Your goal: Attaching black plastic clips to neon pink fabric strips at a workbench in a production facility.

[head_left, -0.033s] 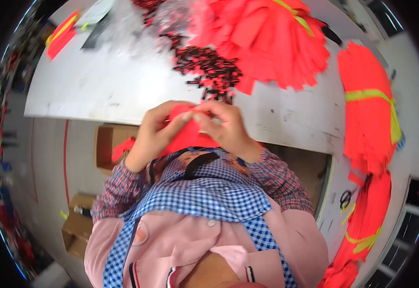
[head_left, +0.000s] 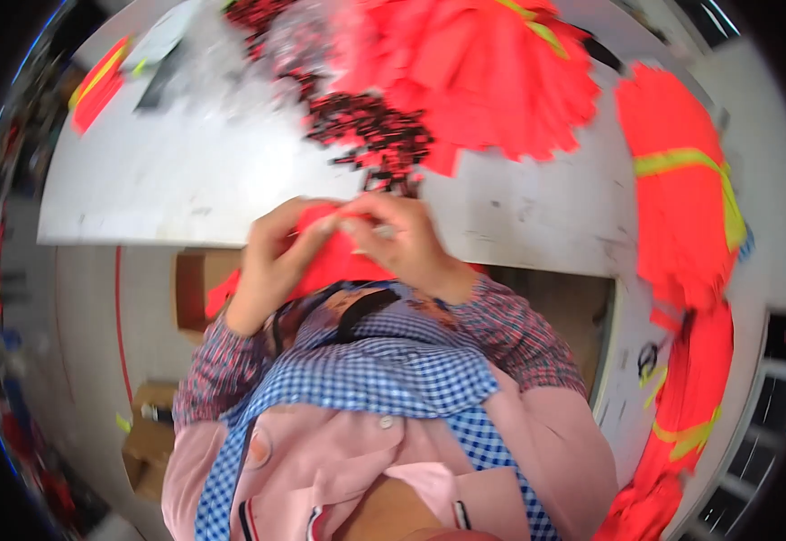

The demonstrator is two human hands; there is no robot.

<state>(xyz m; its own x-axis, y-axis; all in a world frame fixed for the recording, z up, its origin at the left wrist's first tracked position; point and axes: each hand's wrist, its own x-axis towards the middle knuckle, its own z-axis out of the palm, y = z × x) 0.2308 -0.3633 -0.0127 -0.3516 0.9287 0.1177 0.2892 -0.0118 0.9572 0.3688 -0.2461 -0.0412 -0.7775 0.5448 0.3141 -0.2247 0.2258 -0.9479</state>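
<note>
A piece of bright red-orange fabric point(head_left: 343, 260) hangs between my hands at the table's near edge, just above my lap. On its left side, my left hand point(head_left: 271, 257) pinches the upper edge between thumb and fingers. My right hand point(head_left: 402, 242) is closed on the same edge, its fingertips almost touching the left ones. Whether a small part sits between the fingertips is hidden. Just beyond the hands lies a heap of small black-and-red pieces point(head_left: 370, 135), trailing down toward my right hand.
A large bundle of red-orange strips point(head_left: 492, 81) with a yellow tie covers the table's far side. More tied bundles point(head_left: 681, 189) lie along the right, near black-handled scissors point(head_left: 648, 359). Clear plastic bags point(head_left: 222, 72) sit far left. Cardboard boxes point(head_left: 154, 442) stand below left.
The whole view has shifted slightly, so the table and bundles appear a little further left. Both hands keep their pinch on the fabric.
</note>
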